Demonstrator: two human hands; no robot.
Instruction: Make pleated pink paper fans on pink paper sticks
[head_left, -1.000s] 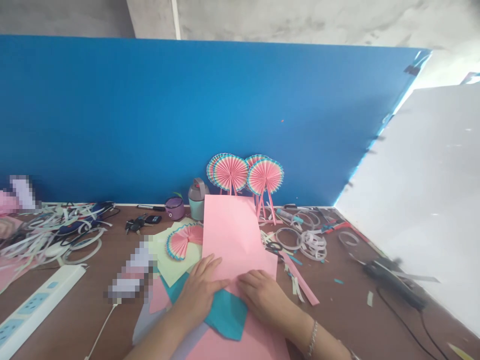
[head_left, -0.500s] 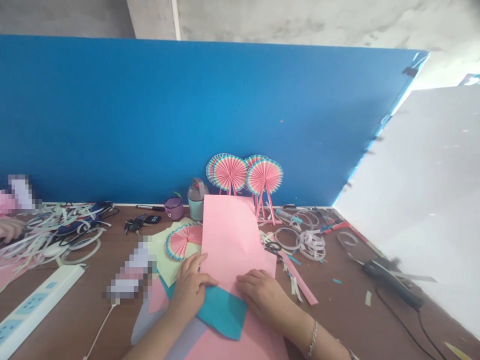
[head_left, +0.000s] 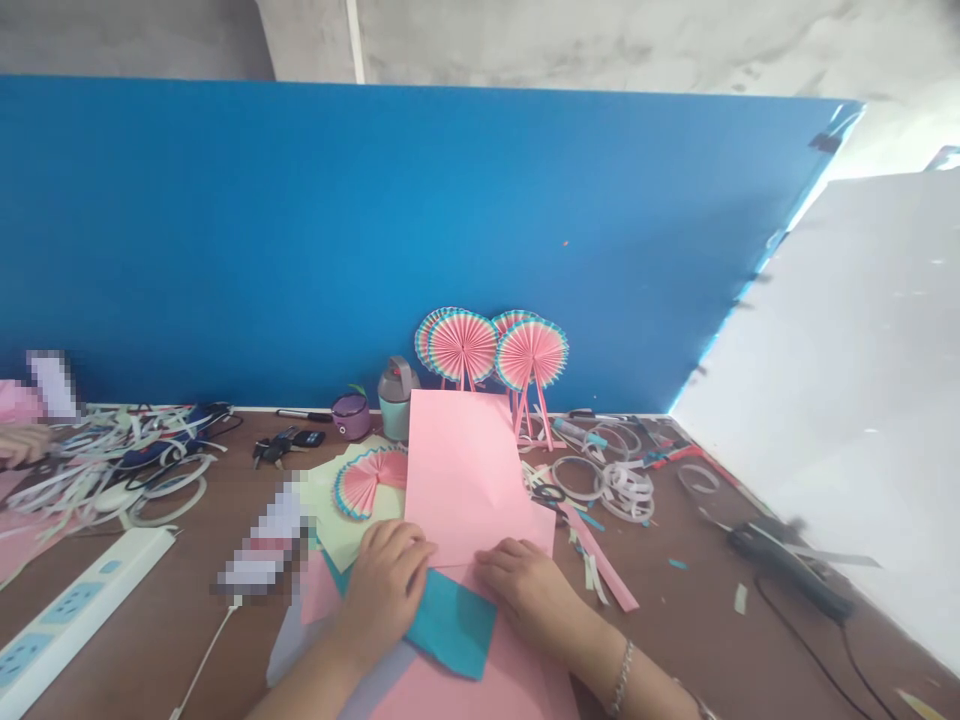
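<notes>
A pink paper sheet (head_left: 461, 470) lies on top of other pink paper, its far end raised. My left hand (head_left: 390, 575) is closed at its near left corner, thumb and fingers pinching the edge. At the near right corner, my right hand (head_left: 525, 585) has its fingers curled together on the edge, the thumb hidden. Between my wrists lies a teal paper piece (head_left: 454, 625) over a larger pink sheet (head_left: 442, 695). A part-opened pleated pink fan (head_left: 367, 482) with a blue rim rests on pale green paper (head_left: 337, 535) beyond my left hand.
Finished round fans (head_left: 532, 355) stand against the blue partition (head_left: 300, 240). A purple pot (head_left: 350, 415), a grey-and-mint bottle (head_left: 396, 400) and keys (head_left: 274, 448) sit at the back. Left are a power strip (head_left: 75, 610) and another person's hand (head_left: 22, 445). Paper coils (head_left: 626, 490) and a glue gun (head_left: 787, 570) lie right.
My left hand's fingers have drawn in from a spread pose to a closed one at the sheet's near edge. My right hand stays almost in place. The view has shifted slightly.
</notes>
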